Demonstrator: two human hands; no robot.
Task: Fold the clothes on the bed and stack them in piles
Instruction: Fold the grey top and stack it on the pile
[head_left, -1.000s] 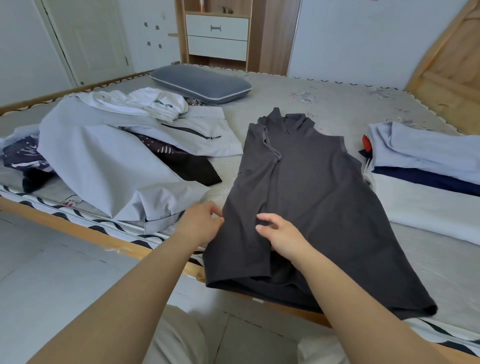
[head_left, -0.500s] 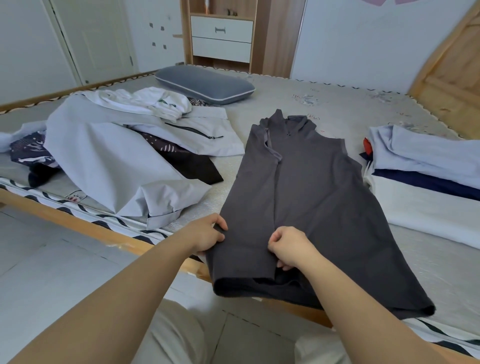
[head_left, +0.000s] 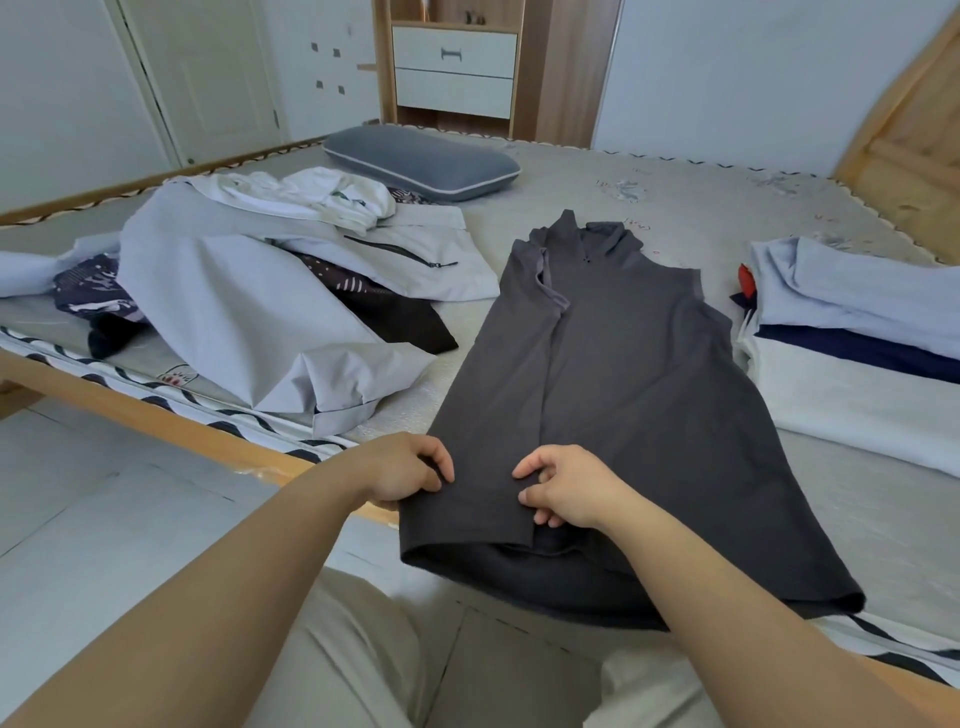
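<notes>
Grey mattress (head_left: 675, 187) fills the frame, your dark grey garment (head_left: 613, 395) spread at centre with its hem over the near edge. Your left hand (head_left: 402, 470) pinches its left folded edge; your right hand (head_left: 563, 491) curls onto the fold's inner edge, fingertips tucked out of sight. Unfolded clothes (head_left: 244, 312) heap at left. Folded pile (head_left: 857, 353), cut off, sits at right.

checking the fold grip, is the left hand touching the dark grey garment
Touching. The head view shows the left hand with its fingers curled over the left edge of the dark grey garment near the hem, pinching the fabric.
</notes>
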